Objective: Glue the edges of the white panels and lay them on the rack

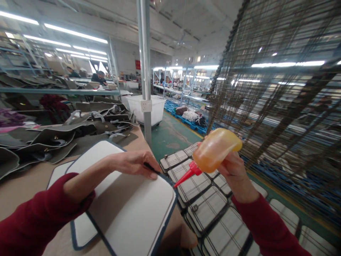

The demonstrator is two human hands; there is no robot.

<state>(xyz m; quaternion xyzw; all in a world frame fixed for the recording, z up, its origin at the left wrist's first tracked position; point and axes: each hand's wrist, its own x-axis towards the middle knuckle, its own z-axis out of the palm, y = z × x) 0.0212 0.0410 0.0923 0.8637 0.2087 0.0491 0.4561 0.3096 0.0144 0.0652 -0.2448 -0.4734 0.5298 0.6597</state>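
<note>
My right hand (234, 167) grips a soft squeeze bottle (213, 151) of amber liquid, tilted down to the left. Its red nozzle (186, 175) has its tip at the dark-edged corner of a white panel (138, 209). The fingers of my left hand (135, 163) are closed on the far edge of that panel, thumb on the white face. Under it lie more white panels (82, 227) with dark borders, partly covered. Whether liquid is coming out of the tip cannot be made out.
Brown paper covers the table (34, 199). Grey-green cut pieces (74, 138) are heaped at the left. Right of the table, wire racks (207, 206) hold several pale panels; another rack (277, 89) stands tilted up. A post (145, 71) and white bin (157, 110) stand ahead. People work far off.
</note>
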